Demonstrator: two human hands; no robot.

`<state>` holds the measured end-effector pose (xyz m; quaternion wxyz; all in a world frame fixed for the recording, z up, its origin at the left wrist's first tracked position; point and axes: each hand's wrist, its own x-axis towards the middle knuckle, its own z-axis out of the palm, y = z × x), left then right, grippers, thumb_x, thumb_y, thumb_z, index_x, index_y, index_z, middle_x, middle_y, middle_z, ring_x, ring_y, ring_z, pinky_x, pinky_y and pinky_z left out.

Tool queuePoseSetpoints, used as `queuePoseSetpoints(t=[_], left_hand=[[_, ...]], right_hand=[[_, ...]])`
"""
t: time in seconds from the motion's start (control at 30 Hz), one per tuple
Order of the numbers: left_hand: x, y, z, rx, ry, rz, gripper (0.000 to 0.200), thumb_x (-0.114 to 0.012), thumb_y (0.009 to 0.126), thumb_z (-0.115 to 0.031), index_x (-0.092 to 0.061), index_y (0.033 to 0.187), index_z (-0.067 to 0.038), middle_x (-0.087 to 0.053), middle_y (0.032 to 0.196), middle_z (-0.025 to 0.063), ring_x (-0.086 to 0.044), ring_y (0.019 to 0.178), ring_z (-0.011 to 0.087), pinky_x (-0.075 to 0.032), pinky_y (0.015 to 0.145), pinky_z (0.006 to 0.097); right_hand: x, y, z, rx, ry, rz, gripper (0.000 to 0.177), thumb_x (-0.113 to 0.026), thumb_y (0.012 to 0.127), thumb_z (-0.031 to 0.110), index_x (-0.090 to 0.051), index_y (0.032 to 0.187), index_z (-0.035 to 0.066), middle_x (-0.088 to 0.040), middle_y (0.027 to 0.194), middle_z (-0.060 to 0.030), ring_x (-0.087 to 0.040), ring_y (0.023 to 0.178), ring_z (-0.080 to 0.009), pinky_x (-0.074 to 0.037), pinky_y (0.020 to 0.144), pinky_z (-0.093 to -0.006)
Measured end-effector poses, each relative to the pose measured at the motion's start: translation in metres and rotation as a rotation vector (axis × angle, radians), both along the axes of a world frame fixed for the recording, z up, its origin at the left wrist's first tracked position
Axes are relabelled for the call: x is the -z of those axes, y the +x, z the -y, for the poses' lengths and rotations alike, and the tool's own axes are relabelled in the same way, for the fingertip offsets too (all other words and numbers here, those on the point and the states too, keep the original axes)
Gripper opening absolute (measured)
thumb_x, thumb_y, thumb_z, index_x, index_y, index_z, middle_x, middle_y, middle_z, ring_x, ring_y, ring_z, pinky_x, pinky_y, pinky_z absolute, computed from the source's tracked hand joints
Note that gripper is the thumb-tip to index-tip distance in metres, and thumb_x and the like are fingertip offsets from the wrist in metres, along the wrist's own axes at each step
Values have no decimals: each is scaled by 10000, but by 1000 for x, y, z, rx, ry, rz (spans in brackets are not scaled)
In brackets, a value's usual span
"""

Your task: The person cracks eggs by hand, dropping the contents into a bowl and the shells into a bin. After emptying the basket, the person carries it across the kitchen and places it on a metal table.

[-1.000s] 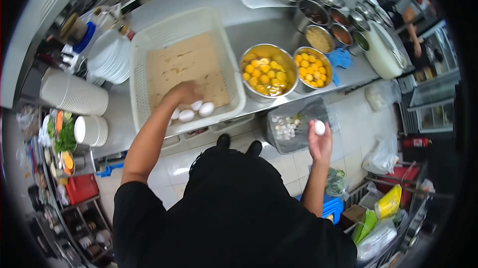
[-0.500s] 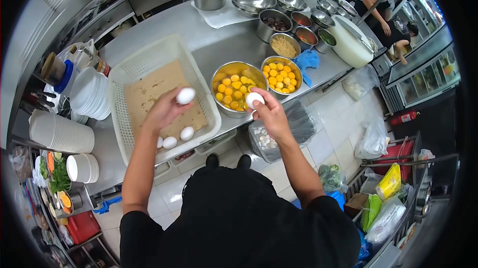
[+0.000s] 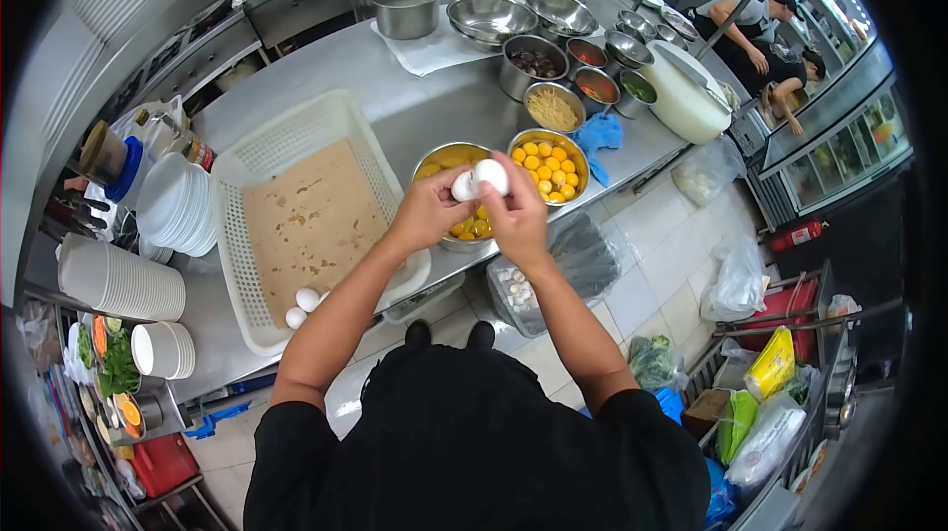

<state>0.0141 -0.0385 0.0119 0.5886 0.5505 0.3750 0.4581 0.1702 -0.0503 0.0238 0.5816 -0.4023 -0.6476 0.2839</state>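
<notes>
Above a steel bowl of cracked eggs [image 3: 439,158], both hands meet. My left hand [image 3: 425,212] is closed on a white egg [image 3: 463,187]. A second white egg [image 3: 491,177] is gripped in my right hand [image 3: 519,223], and the two eggs appear to touch. My hands partly cover the bowl; yolks show around them. To its right stands another steel bowl [image 3: 581,183] full of yolks. At left, a white plastic crate [image 3: 229,235] lined with cardboard [image 3: 311,215] holds a few whole eggs [image 3: 307,300] by its near edge, partly behind my left forearm.
Below the counter edge, a lined bin [image 3: 583,260] holds eggshells [image 3: 515,289]. A blue cloth [image 3: 597,141] lies beside a bowl of pale strips [image 3: 553,109]. Stacked plates [image 3: 176,203] and tubs [image 3: 120,277] stand left. Two people [image 3: 755,52] are at the far right.
My left hand has moved right from over the crate, bringing its egg to the one in my right hand. My right hand has shifted slightly left. The view has shifted a little.
</notes>
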Motion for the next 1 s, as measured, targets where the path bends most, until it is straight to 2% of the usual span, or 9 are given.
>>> queuePoseSetpoints(t=[0.03,0.1,0.17,0.23,0.27,0.57,0.83,0.97,1.0], left_hand=[[6,-2,-3,-25,6,-26,575,-696,827,-23,-455,1346,36,-630,1131,78,-609,998,117,-505,862,251],[6,-7,-3,-44,-1,-54,570,-691,831,-30,-457,1347,34,-632,1119,71,-608,992,114,-505,857,248],[-14,-14,-5,0,-21,-463,578,-704,813,-25,-470,1338,31,-635,1109,53,-610,969,103,-507,824,235],[10,-14,-13,17,-29,-243,579,-709,804,-25,-478,1333,30,-636,1109,56,-611,955,99,-502,788,223],[15,-14,-15,42,22,-172,574,-702,811,-28,-475,1336,30,-634,1112,65,-611,960,102,-502,794,223],[9,-16,-25,14,29,-186,443,-620,875,-30,-515,1300,39,-614,1182,110,-603,1027,127,-499,884,251],[11,-16,-42,134,48,-160,463,-573,868,28,-512,1326,-2,-602,1200,88,-583,1044,118,-484,905,253],[15,-18,-49,169,68,-112,467,-538,858,60,-523,1320,-9,-581,1232,81,-562,1076,116,-469,930,257],[14,-20,-49,195,83,-133,486,-535,846,66,-521,1324,-19,-572,1261,88,-553,1103,122,-458,948,261]], right_hand=[[5,3,-8,-4,1,-2,346,-616,888,105,-558,1191,-53,-586,1022,-143,-621,826,-186,-505,634,-262],[15,23,-18,-300,-489,-752,325,-587,907,133,-565,1180,-43,-597,994,-116,-625,790,-163,-501,609,-245],[20,33,-26,-376,-528,-850,378,-595,906,181,-555,1210,-40,-629,940,-104,-628,743,-128,-498,586,-228],[8,34,-32,-397,-738,-196,447,-640,883,200,-541,1240,-49,-659,875,-80,-627,700,-102,-494,557,-216],[0,29,-28,-386,-740,-149,450,-674,861,206,-570,1226,-36,-670,821,-41,-615,657,-75,-471,515,-198],[17,25,-47,-422,-589,-42,371,-710,809,119,-646,1160,17,-669,833,-3,-548,614,-22,-405,491,-174],[21,28,-58,-364,-393,107,369,-675,812,86,-638,1169,-1,-676,963,-23,-566,851,-54,-469,765,-217],[30,32,-63,-354,-385,81,366,-662,807,68,-641,1167,9,-688,987,-51,-602,864,-85,-480,765,-232],[29,33,-64,-315,-224,154,364,-656,794,52,-646,1155,12,-688,1006,-84,-628,891,-133,-492,778,-254]])
